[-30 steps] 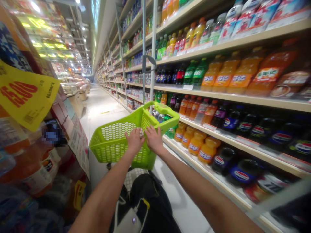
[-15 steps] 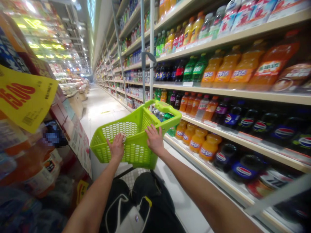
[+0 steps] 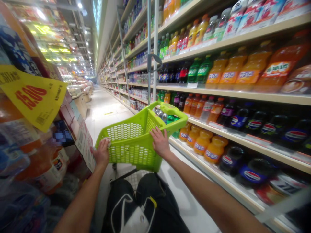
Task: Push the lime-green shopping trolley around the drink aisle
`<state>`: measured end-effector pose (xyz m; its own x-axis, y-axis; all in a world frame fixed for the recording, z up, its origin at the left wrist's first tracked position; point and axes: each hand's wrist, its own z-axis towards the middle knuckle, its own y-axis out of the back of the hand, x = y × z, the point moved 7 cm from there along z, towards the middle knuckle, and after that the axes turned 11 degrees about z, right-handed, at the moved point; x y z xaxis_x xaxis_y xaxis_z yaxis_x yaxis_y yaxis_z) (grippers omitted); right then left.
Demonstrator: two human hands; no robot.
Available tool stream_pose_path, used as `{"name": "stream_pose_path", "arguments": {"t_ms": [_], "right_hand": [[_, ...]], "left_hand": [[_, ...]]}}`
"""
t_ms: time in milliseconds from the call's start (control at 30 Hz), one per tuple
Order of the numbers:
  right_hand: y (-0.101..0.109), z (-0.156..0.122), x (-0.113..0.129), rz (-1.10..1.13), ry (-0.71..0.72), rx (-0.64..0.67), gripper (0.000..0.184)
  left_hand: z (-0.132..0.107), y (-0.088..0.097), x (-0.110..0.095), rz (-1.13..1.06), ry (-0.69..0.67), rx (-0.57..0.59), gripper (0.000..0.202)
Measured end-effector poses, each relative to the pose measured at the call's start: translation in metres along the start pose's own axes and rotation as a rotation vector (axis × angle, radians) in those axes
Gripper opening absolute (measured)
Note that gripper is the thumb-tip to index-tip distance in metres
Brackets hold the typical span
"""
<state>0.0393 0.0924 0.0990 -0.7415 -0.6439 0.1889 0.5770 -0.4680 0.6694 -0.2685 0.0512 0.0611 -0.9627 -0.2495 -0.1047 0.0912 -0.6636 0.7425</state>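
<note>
A lime-green plastic shopping basket point(image 3: 132, 142) sits on top of a trolley in front of me in a supermarket aisle. My left hand point(image 3: 101, 154) grips the basket's near left corner, fingers curled over the rim, with something small and white under the fingertips. My right hand point(image 3: 159, 142) rests on the near right rim, fingers wrapped over the edge. A black bag point(image 3: 148, 207) with white cords lies on the trolley's lower deck beneath the basket.
Shelves point(image 3: 230, 94) of orange, green and dark soda bottles line the right side, close to my right arm. A stacked drinks display with a yellow price sign point(image 3: 36, 100) crowds the left. The white aisle floor point(image 3: 104, 106) runs ahead.
My left hand has slid leftward along the basket's near rim, from beside my right hand to the left corner. My right hand has stayed on the rim.
</note>
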Motion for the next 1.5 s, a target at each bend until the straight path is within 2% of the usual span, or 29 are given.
{"name": "stream_pose_path", "arguments": {"t_ms": [67, 100, 300, 367, 433, 567, 633, 667, 733, 900, 967, 1033, 1100, 1233, 1300, 1367, 1500], "right_hand": [[0.0, -0.001, 0.002, 0.007, -0.004, -0.006, 0.049], [0.0, -0.001, 0.003, 0.011, -0.007, -0.008, 0.05], [0.001, -0.001, 0.007, 0.014, -0.021, -0.001, 0.05], [0.001, -0.001, 0.007, 0.011, -0.021, 0.008, 0.05], [0.001, -0.002, 0.006, 0.01, -0.02, 0.013, 0.05], [0.0, -0.002, 0.006, 0.021, -0.029, 0.002, 0.05], [-0.001, -0.002, 0.006, 0.028, -0.04, -0.014, 0.05], [-0.001, -0.001, 0.006, 0.03, -0.046, -0.02, 0.049], [-0.001, -0.001, 0.007, 0.028, -0.056, -0.025, 0.048], [0.001, -0.001, 0.009, 0.024, -0.06, -0.003, 0.05], [0.001, -0.001, 0.008, 0.029, -0.059, 0.003, 0.051], [0.001, -0.002, 0.007, 0.035, -0.056, -0.001, 0.051], [0.001, -0.002, 0.007, 0.038, -0.047, -0.011, 0.052], [-0.001, -0.001, 0.007, 0.041, -0.042, -0.029, 0.051], [-0.001, -0.001, 0.007, 0.046, -0.049, -0.03, 0.051], [-0.001, -0.001, 0.008, 0.05, -0.051, -0.027, 0.051], [0.0, -0.002, 0.008, 0.051, -0.055, -0.02, 0.052]], "left_hand": [[-0.001, 0.001, 0.01, -0.015, 0.069, -0.01, 0.042], [-0.002, 0.0, 0.008, -0.03, 0.073, -0.01, 0.042], [-0.005, -0.004, -0.054, -0.09, -0.147, 0.038, 0.043], [-0.005, -0.004, -0.057, -0.081, -0.17, 0.043, 0.044], [-0.003, -0.005, -0.042, -0.06, -0.129, 0.047, 0.043], [-0.002, -0.003, 0.008, -0.018, 0.032, 0.029, 0.043], [-0.002, -0.001, 0.02, -0.01, 0.083, 0.022, 0.042], [-0.003, -0.001, 0.019, -0.01, 0.088, 0.022, 0.042], [-0.003, 0.001, 0.003, -0.022, 0.055, 0.029, 0.042], [-0.006, 0.006, -0.078, -0.115, -0.185, 0.051, 0.044], [-0.009, 0.007, -0.097, -0.141, -0.261, 0.054, 0.044], [-0.012, 0.007, -0.096, -0.144, -0.278, 0.051, 0.044], [-0.013, 0.004, -0.079, -0.127, -0.236, 0.04, 0.044], [-0.01, 0.003, -0.033, -0.08, -0.048, -0.004, 0.043], [-0.009, 0.003, -0.029, -0.068, 0.0, -0.011, 0.041], [-0.009, 0.003, -0.046, -0.074, -0.039, 0.001, 0.041], [-0.014, 0.009, -0.111, -0.123, -0.227, 0.022, 0.042]]}}
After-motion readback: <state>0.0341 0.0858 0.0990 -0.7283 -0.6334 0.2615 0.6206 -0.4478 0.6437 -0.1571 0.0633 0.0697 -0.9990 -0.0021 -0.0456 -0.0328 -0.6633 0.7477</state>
